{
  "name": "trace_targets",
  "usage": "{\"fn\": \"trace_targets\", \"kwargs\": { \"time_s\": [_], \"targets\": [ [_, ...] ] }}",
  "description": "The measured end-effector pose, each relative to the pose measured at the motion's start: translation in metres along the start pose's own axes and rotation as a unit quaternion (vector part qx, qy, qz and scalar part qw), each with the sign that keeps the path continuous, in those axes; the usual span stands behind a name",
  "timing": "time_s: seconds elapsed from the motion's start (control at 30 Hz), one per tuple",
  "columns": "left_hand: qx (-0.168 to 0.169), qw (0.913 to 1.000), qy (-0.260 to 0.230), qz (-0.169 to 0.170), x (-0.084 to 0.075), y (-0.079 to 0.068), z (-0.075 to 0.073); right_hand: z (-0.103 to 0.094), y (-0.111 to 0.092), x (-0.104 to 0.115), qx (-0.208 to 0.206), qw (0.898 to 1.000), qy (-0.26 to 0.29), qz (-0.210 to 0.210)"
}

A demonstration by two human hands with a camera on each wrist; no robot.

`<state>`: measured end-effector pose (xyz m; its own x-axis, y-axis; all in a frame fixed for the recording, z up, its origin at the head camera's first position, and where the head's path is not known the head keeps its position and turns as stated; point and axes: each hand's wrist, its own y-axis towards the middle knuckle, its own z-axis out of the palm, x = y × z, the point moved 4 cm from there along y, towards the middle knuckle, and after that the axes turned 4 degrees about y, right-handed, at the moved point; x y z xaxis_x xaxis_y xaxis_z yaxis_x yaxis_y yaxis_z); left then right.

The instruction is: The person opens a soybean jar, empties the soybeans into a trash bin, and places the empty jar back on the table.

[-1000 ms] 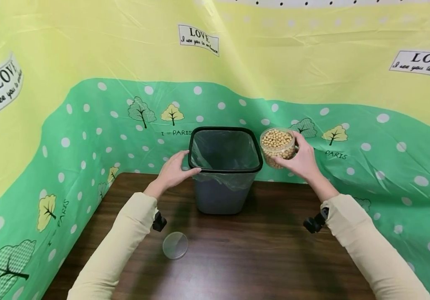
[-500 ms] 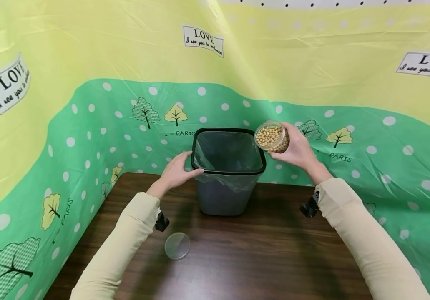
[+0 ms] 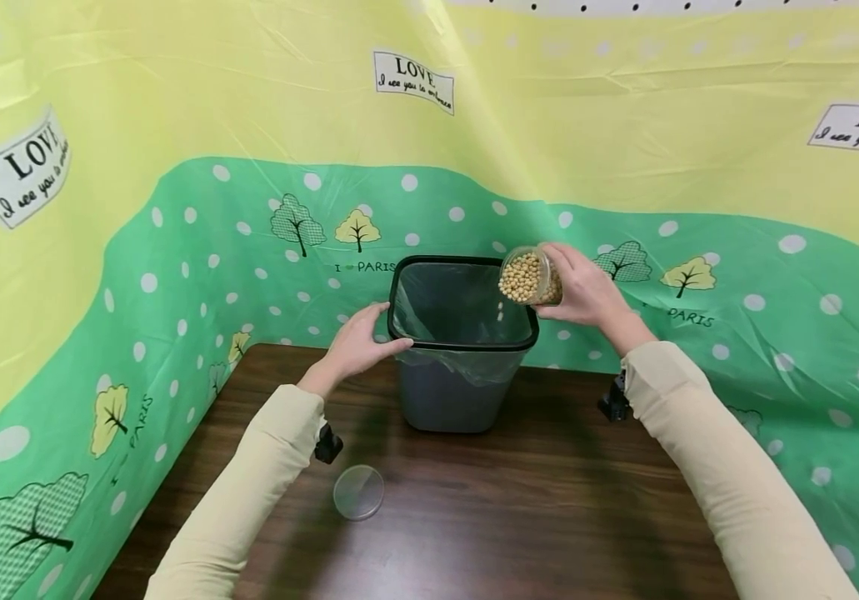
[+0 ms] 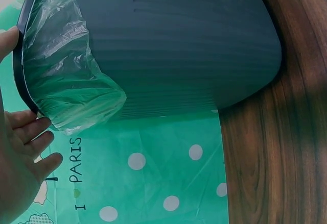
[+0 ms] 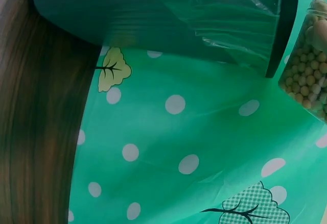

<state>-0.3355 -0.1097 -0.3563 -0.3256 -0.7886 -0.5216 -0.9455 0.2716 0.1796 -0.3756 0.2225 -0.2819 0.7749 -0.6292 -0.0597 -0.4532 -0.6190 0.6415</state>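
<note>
My right hand (image 3: 582, 287) grips a clear jar (image 3: 552, 282) of round tan beans that look like soybeans (image 3: 521, 278). The jar is tipped leftward over the right rim of a dark grey trash bin (image 3: 455, 396), and a few beans are falling into the bin. My left hand (image 3: 357, 343) holds the bin's near-left rim corner, thumb at the front and fingers along the left side. A clear plastic liner (image 4: 76, 81) is folded over the black rim. In the right wrist view the jar (image 5: 304, 81) shows at the right edge; most of that hand is out of frame.
A clear round lid (image 3: 358, 492) lies on the dark wooden table (image 3: 489, 508), in front of the bin and to its left. A green and yellow printed cloth (image 3: 249, 233) hangs close behind the bin and along the left side.
My right hand has moved left and tilted the jar from nearly upright toward the bin, and beans have begun to drop. My left hand stays at the rim. The view has shifted slightly.
</note>
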Motion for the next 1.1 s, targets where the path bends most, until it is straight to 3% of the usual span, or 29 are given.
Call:
{"fn": "trace_targets", "kwargs": {
  "time_s": [0.37, 1.1],
  "targets": [
    [-0.005, 1.0, 0.002, 0.001, 0.0, 0.001, 0.002, 0.003, 0.006, -0.001, 0.003, 0.993, -0.066, -0.093],
    [-0.004, 0.9999, -0.006, -0.011, -0.001, 0.001, 0.002, -0.002, 0.012, 0.003, -0.01, 0.983, -0.08, -0.164]
  ]
}}
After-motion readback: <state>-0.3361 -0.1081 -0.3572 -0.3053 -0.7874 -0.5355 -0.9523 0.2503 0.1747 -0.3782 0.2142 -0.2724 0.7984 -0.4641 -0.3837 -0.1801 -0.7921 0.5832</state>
